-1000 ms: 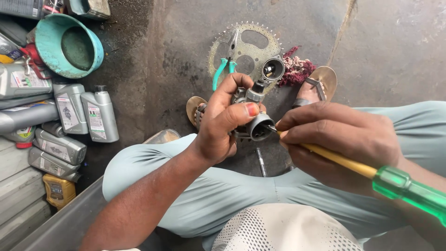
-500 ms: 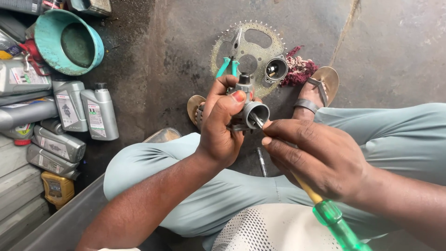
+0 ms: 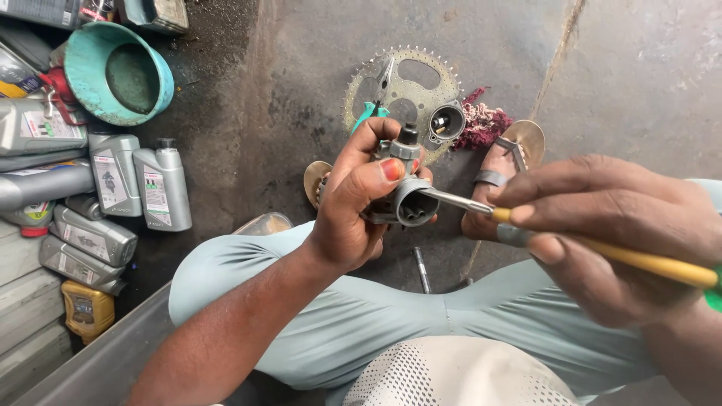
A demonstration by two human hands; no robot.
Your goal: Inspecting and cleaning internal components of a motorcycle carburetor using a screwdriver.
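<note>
Here, the left hand [image 3: 353, 218] grips a small metal carburettor [image 3: 402, 192]. The right hand [image 3: 602, 225] holds a yellow-shafted screwdriver [image 3: 571, 240], its tip at the round opening; probing appears underway, needing steady alignment.

my right hand [image 3: 617, 225] now sits further right of the carburetor [image 3: 402, 192] | screwdriver [image 3: 526, 222] lies nearly level, tip at its round opening | my left hand [image 3: 361, 203] turns opening toward me

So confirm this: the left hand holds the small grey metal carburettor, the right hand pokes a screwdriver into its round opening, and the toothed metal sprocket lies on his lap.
Not quite: the toothed metal sprocket lies on the concrete floor beyond the knees, not on his lap, as the head view shows. The rest stands.
</note>
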